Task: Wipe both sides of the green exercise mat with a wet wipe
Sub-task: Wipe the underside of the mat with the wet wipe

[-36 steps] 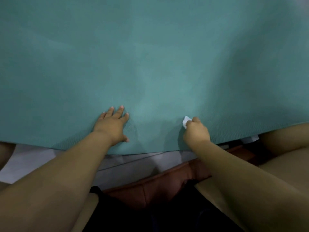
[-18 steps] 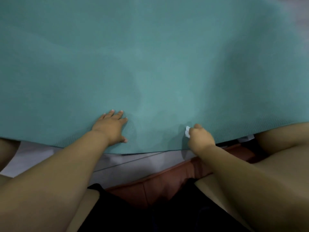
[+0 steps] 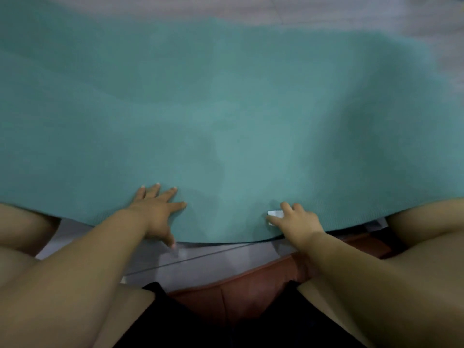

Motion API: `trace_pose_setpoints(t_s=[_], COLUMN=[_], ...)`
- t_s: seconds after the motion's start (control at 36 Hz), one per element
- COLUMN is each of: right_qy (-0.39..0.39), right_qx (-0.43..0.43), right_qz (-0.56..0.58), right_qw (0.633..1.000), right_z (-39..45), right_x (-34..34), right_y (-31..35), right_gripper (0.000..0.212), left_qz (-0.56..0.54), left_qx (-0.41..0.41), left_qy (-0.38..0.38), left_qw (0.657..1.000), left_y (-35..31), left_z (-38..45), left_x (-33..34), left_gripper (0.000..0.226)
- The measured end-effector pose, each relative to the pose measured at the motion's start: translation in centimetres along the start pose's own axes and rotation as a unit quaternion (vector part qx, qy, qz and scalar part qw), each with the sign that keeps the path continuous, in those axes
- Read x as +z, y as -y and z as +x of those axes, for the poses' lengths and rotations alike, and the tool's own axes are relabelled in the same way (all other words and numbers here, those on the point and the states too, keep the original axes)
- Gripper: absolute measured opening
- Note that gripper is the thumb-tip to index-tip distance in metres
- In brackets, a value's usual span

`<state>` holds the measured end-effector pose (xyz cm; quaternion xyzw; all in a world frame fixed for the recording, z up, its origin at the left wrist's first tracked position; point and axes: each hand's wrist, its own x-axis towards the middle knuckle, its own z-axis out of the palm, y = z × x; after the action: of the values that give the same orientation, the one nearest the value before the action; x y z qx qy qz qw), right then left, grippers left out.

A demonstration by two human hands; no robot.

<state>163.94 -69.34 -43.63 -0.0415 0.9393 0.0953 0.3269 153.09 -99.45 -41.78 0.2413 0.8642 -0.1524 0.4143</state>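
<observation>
The green exercise mat point(image 3: 226, 116) lies spread on the floor and fills most of the head view. My left hand point(image 3: 157, 212) rests flat on it near its close edge, fingers spread, thumb reaching past the edge. To the right, my right hand point(image 3: 295, 222) holds a small crumpled white wet wipe point(image 3: 275, 214) against the mat close to that same edge. Most of the wipe is hidden under the fingers.
Grey tiled floor point(image 3: 200, 257) shows between the mat's near edge and my body, and again beyond the mat's far edge. A reddish-brown cushion point(image 3: 251, 292) sits under me. My bare knees flank the mat at left and right.
The right hand with the wipe has slid toward me to the mat's near edge. The left hand has shifted slightly nearer too. The view has tilted up, showing the mat's far edge.
</observation>
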Motion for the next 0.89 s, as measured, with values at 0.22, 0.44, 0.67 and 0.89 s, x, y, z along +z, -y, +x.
trace_pose_setpoints(t_s=[0.22,0.44,0.67,0.89], right_qy=[-0.067,-0.027,-0.256,-0.355], right_qx=[0.005,0.081,0.082,0.075], right_qz=[-0.063,-0.01,-0.047,-0.079], right_qw=[0.996,0.996,0.962,0.929], right_z=[-1.1,-2.4,-2.9,-6.3], right_x=[-2.8,-1.8,-8.0,-15.7], right_y=[-1.5,-3.3,-4.1,-7.4], right_gripper=[0.032,0.043,0.015,0.026], left_qz=[0.078,0.032,-0.072,-0.146], left_qx=[-0.021,0.021,0.081,0.125], left_qy=[0.018,0.003,-0.073,-0.176], left_qw=[0.997,0.999,0.991,0.965], left_y=[-1.8,-1.6,0.5,-1.4], left_z=[-0.6,-0.8,-0.9,-1.5], left_x=[0.6,-0.1,0.9,-1.7], left_gripper=[0.102,0.058,0.062,0.058])
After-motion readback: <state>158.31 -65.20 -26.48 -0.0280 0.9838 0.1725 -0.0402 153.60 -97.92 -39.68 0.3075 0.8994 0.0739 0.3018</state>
